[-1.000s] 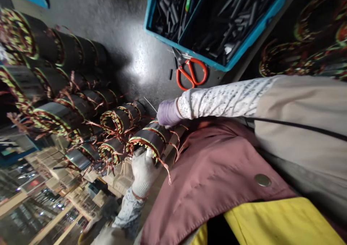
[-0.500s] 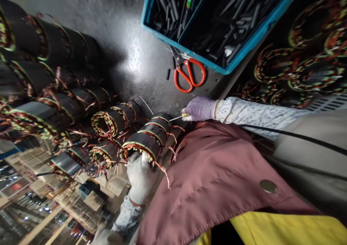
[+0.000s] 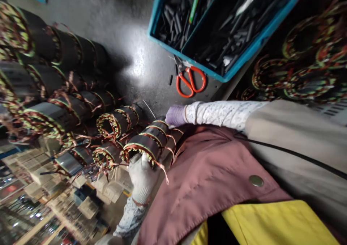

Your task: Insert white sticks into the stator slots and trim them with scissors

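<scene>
A motor stator (image 3: pixel 148 140) with yellow-green slot liners and copper leads lies on its side in front of the apron. My left hand (image 3: pixel 142 176), in a white knitted glove, grips its near end, fingers inside the bore and thumb on the rim. At the far end, my right hand (image 3: pixel 175 116), in a purple glove, is closed against the windings; its fingertips and whatever they hold are hidden. A thin white strand (image 3: pixel 149 109) sticks out just past that end. More wound stators (image 3: pixel 115 123) lie beside this one on the left.
Red-handled scissors (image 3: pixel 191 82) and a short black tube (image 3: pixel 170 80) lie on the grey metal tabletop (image 3: pixel 130 35). A blue divided bin (image 3: pixel 187 58) of black tube pieces stands behind. Wound stators (image 3: pixel 271 73) fill the right side; larger ones (image 3: pixel 67 49) stack up at left.
My right hand has moved left, up against the stator's far end; a thin pale line and a yellow bit at its fingers are now hidden. My left hand keeps its grip. The view has shifted slightly.
</scene>
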`<action>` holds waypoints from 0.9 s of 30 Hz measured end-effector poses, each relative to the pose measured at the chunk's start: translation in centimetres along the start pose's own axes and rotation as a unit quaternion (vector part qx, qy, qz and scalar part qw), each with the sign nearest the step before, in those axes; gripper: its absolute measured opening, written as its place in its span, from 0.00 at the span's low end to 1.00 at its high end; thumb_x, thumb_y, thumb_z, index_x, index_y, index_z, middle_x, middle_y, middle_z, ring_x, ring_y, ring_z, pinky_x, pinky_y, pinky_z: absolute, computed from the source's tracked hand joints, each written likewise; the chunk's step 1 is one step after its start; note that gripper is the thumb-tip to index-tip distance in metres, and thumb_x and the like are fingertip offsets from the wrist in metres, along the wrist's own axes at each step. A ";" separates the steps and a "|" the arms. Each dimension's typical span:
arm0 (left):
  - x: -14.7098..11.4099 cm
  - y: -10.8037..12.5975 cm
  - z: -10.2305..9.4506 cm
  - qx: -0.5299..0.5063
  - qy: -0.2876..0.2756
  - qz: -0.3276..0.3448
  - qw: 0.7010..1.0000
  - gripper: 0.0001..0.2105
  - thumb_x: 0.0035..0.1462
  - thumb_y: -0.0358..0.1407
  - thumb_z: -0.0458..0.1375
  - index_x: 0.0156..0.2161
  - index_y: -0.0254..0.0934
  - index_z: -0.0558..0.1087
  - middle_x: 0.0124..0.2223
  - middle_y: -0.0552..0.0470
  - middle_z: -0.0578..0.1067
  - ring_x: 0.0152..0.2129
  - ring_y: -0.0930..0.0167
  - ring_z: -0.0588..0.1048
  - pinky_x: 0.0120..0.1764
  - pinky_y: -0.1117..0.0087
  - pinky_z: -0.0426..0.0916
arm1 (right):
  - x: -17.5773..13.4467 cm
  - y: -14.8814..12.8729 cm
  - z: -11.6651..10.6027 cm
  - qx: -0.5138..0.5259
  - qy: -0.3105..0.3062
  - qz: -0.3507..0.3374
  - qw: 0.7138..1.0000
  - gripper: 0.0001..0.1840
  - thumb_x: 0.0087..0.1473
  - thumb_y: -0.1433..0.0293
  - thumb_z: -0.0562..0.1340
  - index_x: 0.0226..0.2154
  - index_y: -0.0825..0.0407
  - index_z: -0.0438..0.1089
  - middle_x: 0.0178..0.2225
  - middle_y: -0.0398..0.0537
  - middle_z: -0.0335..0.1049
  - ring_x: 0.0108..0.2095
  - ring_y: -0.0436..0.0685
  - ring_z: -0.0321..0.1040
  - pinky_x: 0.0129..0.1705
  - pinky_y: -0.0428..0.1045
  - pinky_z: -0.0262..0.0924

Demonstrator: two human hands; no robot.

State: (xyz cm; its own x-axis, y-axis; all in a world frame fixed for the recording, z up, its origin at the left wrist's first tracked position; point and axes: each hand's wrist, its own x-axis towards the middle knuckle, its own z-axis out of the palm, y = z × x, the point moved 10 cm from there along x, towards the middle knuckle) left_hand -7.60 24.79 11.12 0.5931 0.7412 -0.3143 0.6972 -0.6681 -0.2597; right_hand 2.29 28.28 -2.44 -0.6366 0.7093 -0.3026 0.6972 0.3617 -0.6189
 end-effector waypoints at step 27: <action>3.8 -0.3 1.0 -0.131 -0.206 0.294 0.924 0.16 0.56 0.26 0.47 0.43 0.41 0.73 0.36 0.48 0.77 0.41 0.68 0.74 0.55 0.65 0.59 | -15.7 5.6 -13.5 -0.019 0.367 0.291 0.883 0.21 0.54 0.67 0.57 0.49 0.57 0.72 0.50 0.61 0.71 0.51 0.68 0.67 0.52 0.61 0.60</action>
State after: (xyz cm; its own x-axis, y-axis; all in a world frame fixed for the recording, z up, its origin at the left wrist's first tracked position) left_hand -5.95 27.70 9.08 0.7346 0.1315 -0.6656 0.4090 -0.8686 0.2798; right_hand 20.64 27.38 8.65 0.2095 0.9778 -0.0018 0.8550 -0.1840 -0.4849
